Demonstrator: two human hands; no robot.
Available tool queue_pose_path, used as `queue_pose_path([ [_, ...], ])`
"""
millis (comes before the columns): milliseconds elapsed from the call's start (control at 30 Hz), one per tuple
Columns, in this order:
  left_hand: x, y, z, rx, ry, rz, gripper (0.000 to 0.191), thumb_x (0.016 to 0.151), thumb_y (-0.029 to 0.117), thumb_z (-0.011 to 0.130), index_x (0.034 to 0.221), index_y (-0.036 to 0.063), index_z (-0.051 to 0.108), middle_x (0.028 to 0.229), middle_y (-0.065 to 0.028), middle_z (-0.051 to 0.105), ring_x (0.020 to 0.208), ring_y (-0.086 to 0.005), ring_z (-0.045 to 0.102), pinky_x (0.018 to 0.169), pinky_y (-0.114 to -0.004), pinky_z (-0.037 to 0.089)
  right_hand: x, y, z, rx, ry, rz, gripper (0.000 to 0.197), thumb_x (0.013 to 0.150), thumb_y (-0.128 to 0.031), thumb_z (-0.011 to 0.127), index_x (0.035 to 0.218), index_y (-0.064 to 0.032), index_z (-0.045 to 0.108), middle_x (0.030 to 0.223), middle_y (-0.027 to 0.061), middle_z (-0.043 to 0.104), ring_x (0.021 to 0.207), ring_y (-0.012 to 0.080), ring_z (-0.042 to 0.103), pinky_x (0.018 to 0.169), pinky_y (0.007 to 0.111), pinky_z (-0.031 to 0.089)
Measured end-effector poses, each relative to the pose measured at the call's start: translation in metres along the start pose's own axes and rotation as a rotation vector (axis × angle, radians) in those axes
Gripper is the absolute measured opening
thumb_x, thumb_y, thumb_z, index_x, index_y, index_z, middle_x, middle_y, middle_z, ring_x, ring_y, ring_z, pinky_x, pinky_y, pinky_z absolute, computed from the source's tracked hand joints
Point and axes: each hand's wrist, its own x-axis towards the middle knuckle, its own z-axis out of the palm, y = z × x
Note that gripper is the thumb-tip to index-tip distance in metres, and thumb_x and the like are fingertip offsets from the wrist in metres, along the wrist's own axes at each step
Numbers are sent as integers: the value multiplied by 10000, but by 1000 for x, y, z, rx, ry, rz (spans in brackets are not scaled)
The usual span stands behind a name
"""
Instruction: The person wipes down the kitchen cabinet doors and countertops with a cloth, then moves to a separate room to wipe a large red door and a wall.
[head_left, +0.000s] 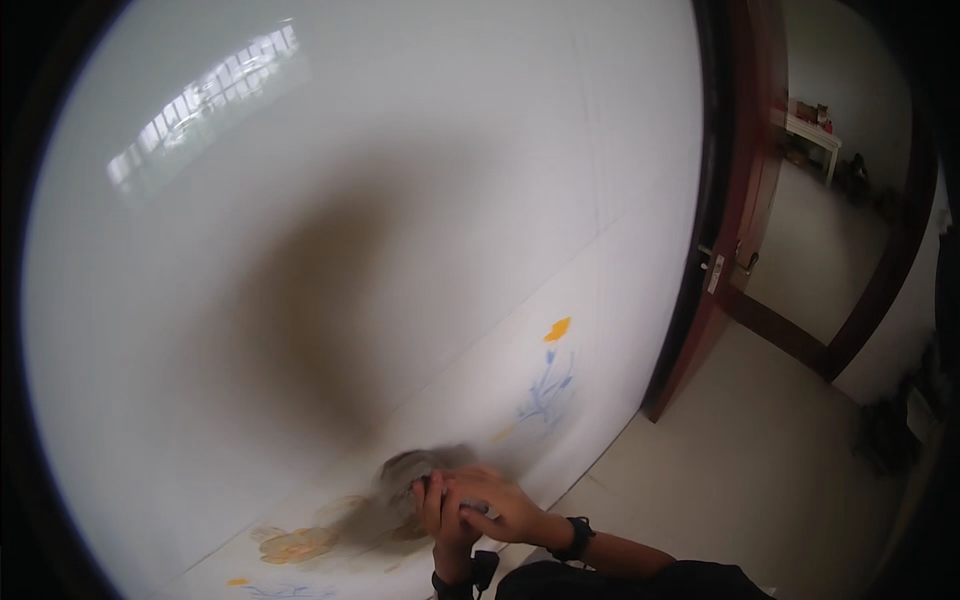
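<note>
My left hand (448, 514) and my right hand (496, 501) meet at the lower middle, close in front of a glossy white wall (487, 247). Between their fingers is a small dark and greyish object (476, 508), mostly hidden; its kind cannot be told. The right hand's fingers overlap the left hand. Behind them a dark grey-brown patch (401, 480) shows on the wall; whether it is shadow, reflection or marking is unclear. Painted on the wall are an orange-brown flower (296, 544) to the left and a yellow flower (557, 330) with blue stems (547, 394) above right.
A dark red door (731, 255) with a metal handle stands open at the right. Beyond the doorway is a white table (814, 133) bearing small items. Pale floor (720, 465) lies at lower right, with dark objects (889, 431) near its far edge.
</note>
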Motion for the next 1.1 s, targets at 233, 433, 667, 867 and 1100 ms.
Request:
queue_pose_path([
  [233, 44, 33, 128, -252, -208, 33, 326, 781, 138, 525, 1080, 15, 481, 1199, -169, 452, 1097, -373, 426, 893, -448, 357, -2, 12, -112, -385, 106, 193, 430, 721, -68, 602, 1135, -49, 484, 1245, 117, 426, 1123, 319, 357, 931, 384, 306],
  [433, 63, 90, 223, -287, -233, 6, 335, 822, 127, 445, 1123, -14, 487, 1207, -164, 456, 1102, -363, 426, 902, -419, 360, -25, 74, -186, -502, 164, 211, 579, 760, -172, 592, 1249, 0, 334, 1329, 204, 262, 1208, 364, 264, 992, 444, 217],
  [667, 106, 143, 303, -446, -193, -75, 396, 866, 238, 370, 1133, -28, 489, 1194, -156, 472, 1133, -327, 411, 927, -395, 337, -13, 121, -278, -416, 156, 129, 694, 794, -253, 538, 1327, -3, 171, 1350, 251, 174, 1229, 393, 217, 997, 437, 196],
  [867, 137, 165, 362, -501, -175, -62, 330, 830, 142, 423, 1114, 12, 527, 1184, -103, 499, 1121, -253, 449, 904, -333, 364, -1, 146, -333, -490, 261, 183, 718, 834, -330, 447, 1326, 49, 85, 1357, 268, 121, 1253, 383, 164, 1012, 408, 168],
  [1100, 160, 182, 402, -403, -353, -5, 362, 806, 132, 452, 1155, 51, 505, 1247, -56, 454, 1165, -193, 402, 880, -305, 334, 8, 175, -375, -253, 397, 142, 626, 882, -407, 379, 1351, -67, 143, 1352, 133, 229, 1200, 291, 323, 972, 391, 258],
])
